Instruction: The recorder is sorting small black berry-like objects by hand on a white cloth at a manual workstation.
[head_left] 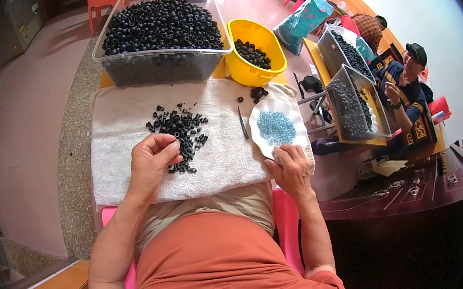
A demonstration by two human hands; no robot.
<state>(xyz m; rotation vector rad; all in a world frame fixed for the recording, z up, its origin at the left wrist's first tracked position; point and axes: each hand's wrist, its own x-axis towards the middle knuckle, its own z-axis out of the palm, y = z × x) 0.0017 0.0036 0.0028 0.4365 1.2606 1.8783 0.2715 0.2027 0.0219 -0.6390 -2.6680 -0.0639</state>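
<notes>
My left hand (154, 161) is closed in a pinch at the near left side of a pile of small black ring-like pieces (183, 126). What sits between its thumb and forefinger is too small to make out. My right hand (292, 170) reaches over the near rim of a white wavy-edged dish (295, 114). Its fingers are bent, with the thumb apart from them, and nothing shows in it. Tiny clear blue beads (276, 128) lie in the dish, just beyond the fingertips. A thin dark tool like tweezers (243, 123) rests left of the dish.
A white towel (119, 121) covers the tabletop. Behind it stand a clear bin of black pieces (162, 29) and a yellow tub (242, 74) with more inside. A few loose ones (259, 94) lie near the tub. At right, a person (406, 85) sits by other clear bins (348, 110).
</notes>
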